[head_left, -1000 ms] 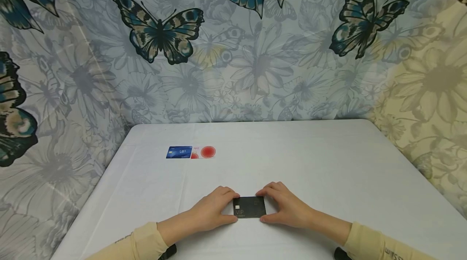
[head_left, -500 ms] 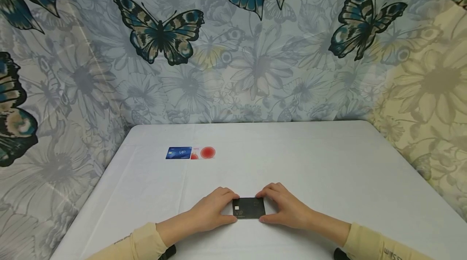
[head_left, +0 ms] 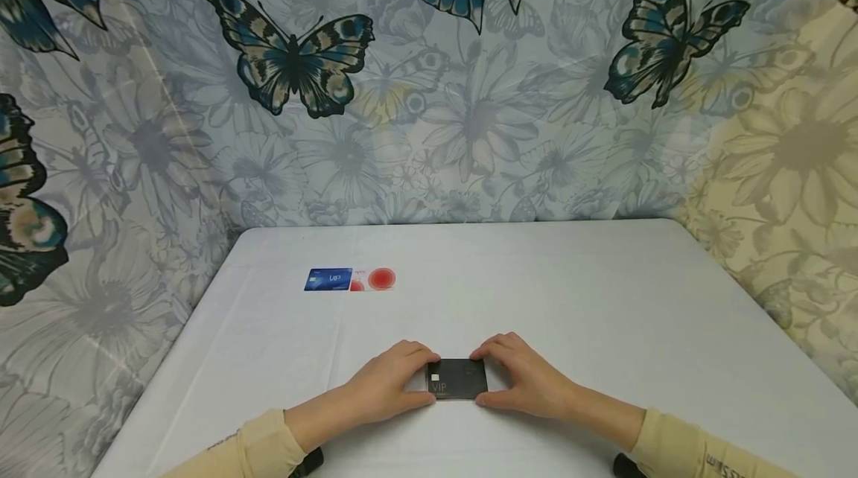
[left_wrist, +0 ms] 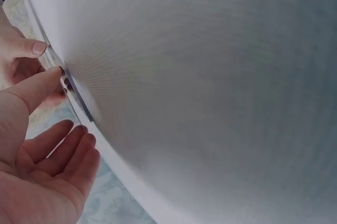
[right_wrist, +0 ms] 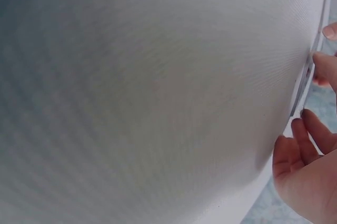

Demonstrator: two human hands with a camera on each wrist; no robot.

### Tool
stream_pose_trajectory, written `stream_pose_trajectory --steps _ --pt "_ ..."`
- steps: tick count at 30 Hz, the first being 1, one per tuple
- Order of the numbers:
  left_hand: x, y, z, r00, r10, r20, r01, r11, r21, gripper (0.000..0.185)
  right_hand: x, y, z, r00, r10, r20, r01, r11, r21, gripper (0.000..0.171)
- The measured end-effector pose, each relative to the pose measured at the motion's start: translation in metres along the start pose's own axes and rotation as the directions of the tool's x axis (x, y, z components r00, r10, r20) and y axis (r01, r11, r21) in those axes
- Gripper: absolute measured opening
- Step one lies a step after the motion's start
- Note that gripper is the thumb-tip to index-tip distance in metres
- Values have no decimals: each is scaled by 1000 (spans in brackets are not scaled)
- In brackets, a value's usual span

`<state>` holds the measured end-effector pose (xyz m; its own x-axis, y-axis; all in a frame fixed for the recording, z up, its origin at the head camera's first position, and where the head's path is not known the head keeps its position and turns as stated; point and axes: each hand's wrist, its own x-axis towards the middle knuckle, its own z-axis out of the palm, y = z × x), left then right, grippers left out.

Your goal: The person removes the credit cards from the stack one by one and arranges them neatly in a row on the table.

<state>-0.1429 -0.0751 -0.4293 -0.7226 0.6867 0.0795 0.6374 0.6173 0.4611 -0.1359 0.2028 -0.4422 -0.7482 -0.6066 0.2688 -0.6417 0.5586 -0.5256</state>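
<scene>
Centrally, the black card (head_left: 458, 379) sits between the left hand (head_left: 392, 381) and right hand (head_left: 526, 381), its long axis running left to right over the near part of the counter (head_left: 570, 299). Each hand pinches one short end, thumb at the near corner, fingers at the far; neither is nearer. Legible: "VIP" on the black card and on the blue card (head_left: 328, 279). Sleeve (head_left: 710, 448) lettering: not fully legible.
</scene>
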Motion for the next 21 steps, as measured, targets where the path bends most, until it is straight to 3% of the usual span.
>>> stream_pose_trajectory --steps 7,21 --pt "0 0 -2 998 36 -42 -35 999 7 48 2 -1 -1 1000 14 -19 -13 1000 7 46" --pt "1 -1 -5 995 48 -84 -51 998 -37 47 5 -1 -3 999 1 -50 0 1000 15 47"
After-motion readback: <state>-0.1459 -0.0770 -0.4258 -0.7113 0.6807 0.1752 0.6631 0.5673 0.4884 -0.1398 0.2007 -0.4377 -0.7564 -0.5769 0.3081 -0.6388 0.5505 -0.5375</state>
